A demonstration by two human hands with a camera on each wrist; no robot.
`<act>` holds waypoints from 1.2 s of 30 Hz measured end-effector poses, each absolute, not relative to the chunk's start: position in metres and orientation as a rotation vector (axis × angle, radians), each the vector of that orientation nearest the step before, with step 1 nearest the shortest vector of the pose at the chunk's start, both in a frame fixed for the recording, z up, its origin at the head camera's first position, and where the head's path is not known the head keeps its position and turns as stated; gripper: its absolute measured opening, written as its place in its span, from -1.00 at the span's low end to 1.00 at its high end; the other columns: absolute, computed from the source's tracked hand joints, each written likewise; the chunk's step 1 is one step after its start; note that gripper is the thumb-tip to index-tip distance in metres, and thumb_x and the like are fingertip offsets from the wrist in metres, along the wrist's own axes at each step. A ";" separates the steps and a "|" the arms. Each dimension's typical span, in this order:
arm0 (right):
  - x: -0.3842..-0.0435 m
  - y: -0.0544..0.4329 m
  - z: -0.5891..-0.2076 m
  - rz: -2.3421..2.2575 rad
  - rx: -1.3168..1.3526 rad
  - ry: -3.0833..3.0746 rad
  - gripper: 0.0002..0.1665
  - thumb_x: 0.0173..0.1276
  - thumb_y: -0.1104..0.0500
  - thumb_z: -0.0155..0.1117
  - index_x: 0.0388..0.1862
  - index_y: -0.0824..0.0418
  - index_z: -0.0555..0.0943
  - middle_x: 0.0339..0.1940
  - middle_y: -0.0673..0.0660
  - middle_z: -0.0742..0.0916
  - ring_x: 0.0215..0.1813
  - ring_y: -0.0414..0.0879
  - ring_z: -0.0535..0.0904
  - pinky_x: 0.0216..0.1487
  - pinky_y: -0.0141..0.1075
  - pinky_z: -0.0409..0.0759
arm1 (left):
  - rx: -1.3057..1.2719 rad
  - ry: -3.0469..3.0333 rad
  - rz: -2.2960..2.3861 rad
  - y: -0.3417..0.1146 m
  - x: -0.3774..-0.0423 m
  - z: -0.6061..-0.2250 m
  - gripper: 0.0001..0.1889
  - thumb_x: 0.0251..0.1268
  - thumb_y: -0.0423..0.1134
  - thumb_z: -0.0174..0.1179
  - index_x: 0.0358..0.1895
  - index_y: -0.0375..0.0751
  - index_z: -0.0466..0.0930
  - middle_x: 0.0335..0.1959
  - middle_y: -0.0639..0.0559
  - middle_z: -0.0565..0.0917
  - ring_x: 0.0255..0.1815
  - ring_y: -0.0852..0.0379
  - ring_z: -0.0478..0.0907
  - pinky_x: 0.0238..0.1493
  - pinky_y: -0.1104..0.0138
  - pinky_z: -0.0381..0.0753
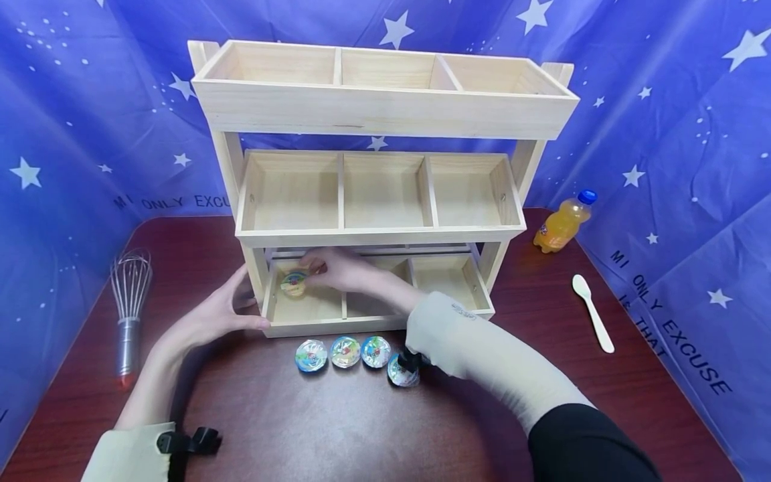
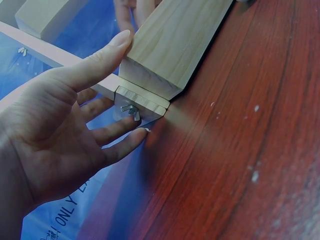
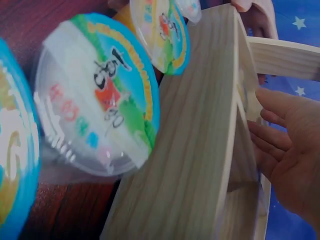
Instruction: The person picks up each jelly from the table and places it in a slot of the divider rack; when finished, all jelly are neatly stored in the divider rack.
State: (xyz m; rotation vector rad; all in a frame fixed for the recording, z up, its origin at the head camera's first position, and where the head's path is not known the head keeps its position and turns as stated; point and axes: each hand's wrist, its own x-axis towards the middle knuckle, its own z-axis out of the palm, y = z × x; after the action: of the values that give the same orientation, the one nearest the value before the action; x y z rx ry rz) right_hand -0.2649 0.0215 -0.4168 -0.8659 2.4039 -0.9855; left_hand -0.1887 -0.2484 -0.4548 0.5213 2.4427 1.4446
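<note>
A three-tier wooden rack (image 1: 385,110) with divided trays stands on the table. My left hand (image 1: 219,309) grips the bottom tray's left corner, thumb (image 2: 112,50) on the front edge and fingers around the side by a wing nut (image 2: 131,111). Inside the bottom left compartment, my right hand (image 1: 343,269) pinches a small foil-lidded jelly cup (image 1: 293,284) at its right edge. Its label faces up toward the head camera. In the right wrist view the right hand (image 3: 295,140) reaches over the tray's front board, hiding most of that cup.
Several more jelly cups (image 1: 346,352) stand in a row before the rack, the rightmost partly under my right wrist. A whisk (image 1: 129,301) lies at the left. An orange drink bottle (image 1: 560,224) and a white spoon (image 1: 593,313) are at the right. Blue star-printed cloth (image 1: 656,134) surrounds the table.
</note>
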 end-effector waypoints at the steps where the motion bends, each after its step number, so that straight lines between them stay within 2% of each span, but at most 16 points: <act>1: -0.264 0.024 -0.416 -1.013 -0.853 2.397 -0.50 0.42 0.19 0.37 0.30 0.28 0.59 0.16 0.23 0.76 0.21 0.04 0.70 0.22 -0.38 0.66 | 0.520 2.445 1.442 -0.249 -0.189 -0.455 0.32 0.12 -0.24 0.55 0.71 -0.03 -0.40 0.69 -0.33 -0.07 0.50 -0.52 0.27 0.44 -0.19 0.36; 7: -0.260 0.047 -0.411 -1.180 -0.853 2.365 -0.55 0.48 0.19 0.29 0.30 0.29 0.60 0.16 0.21 0.76 0.23 0.02 0.66 0.33 -0.33 0.59 | 0.504 2.447 1.426 -0.248 -0.191 -0.455 0.33 0.10 -0.20 0.57 0.71 0.03 -0.38 0.69 -0.30 0.00 0.54 -0.46 0.27 0.47 -0.18 0.34; 12: -0.256 0.065 -0.411 -1.237 -0.880 2.419 -0.58 0.51 0.13 0.28 0.27 0.24 0.64 0.13 0.13 0.78 0.20 -0.05 0.68 0.35 -0.28 0.59 | 0.511 2.430 1.458 -0.246 -0.192 -0.456 0.34 0.09 -0.22 0.57 0.71 0.10 -0.38 0.69 -0.28 0.00 0.54 -0.47 0.26 0.46 -0.21 0.36; 20: -0.233 0.096 -0.411 -1.368 -0.887 2.443 -0.63 0.46 0.12 0.34 0.17 0.24 0.70 0.05 0.11 0.82 0.00 -0.09 0.75 0.13 -0.25 0.72 | 0.511 2.430 1.464 -0.246 -0.189 -0.457 0.34 0.10 -0.23 0.57 0.71 0.04 -0.38 0.68 -0.31 0.02 0.53 -0.47 0.28 0.45 -0.20 0.38; 30: -0.204 0.134 -0.418 -1.574 -0.872 2.343 -0.65 0.43 0.22 0.36 0.15 0.30 0.69 0.01 0.15 0.84 0.01 -0.14 0.77 0.05 -0.33 0.74 | 0.499 2.421 1.470 -0.248 -0.189 -0.456 0.33 0.09 -0.23 0.57 0.71 0.10 -0.37 0.68 -0.28 0.05 0.56 -0.44 0.24 0.47 -0.21 0.35; 33: -0.197 0.146 -0.415 -1.628 -0.846 2.294 -0.66 0.44 0.25 0.35 0.15 0.32 0.68 0.00 0.17 0.83 0.00 -0.10 0.78 0.04 -0.31 0.75 | 0.490 2.424 1.464 -0.248 -0.189 -0.456 0.34 0.08 -0.21 0.58 0.71 0.12 -0.36 0.69 -0.27 0.04 0.57 -0.43 0.24 0.48 -0.21 0.35; 36: -0.189 0.159 -0.414 -1.664 -0.819 2.256 -0.65 0.46 0.27 0.32 0.17 0.35 0.67 0.00 0.24 0.82 0.02 0.00 0.79 0.04 -0.22 0.78 | 0.493 2.428 1.464 -0.248 -0.189 -0.457 0.34 0.08 -0.22 0.58 0.71 0.10 -0.36 0.69 -0.27 0.03 0.57 -0.42 0.24 0.49 -0.20 0.32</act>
State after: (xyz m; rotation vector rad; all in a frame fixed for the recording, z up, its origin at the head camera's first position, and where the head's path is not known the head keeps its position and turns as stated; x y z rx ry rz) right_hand -0.1889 0.1591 -0.4139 -0.8194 2.2558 -1.6643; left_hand -0.1894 -0.2478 -0.4567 0.4935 2.4281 1.4638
